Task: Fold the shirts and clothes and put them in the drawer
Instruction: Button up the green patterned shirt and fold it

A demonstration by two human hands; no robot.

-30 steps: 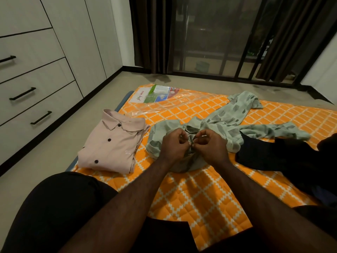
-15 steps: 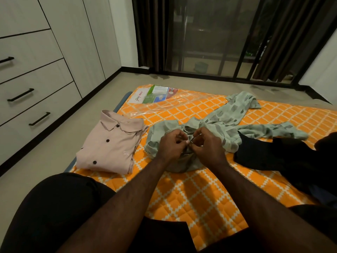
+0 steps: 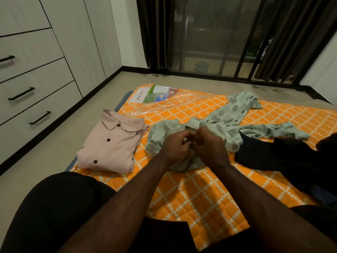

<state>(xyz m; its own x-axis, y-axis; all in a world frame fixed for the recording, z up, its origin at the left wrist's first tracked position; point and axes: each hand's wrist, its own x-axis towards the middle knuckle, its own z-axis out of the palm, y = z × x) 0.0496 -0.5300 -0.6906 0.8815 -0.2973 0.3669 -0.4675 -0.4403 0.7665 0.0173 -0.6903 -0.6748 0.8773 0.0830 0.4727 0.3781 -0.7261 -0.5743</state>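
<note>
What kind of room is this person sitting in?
Most likely a bedroom at home: an orange quilted mattress lies on the floor, a built-in wardrobe with drawers lines one wall, and dark curtains frame a sliding glass door.

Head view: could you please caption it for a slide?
Both hands, left hand and right hand, pinch the green shirt beside the folded pink shirt.

Pink shirt (image 3: 113, 145) folded, left on mat; green patterned shirt (image 3: 228, 123) crumpled, centre; drawers (image 3: 34, 99) shut
</note>
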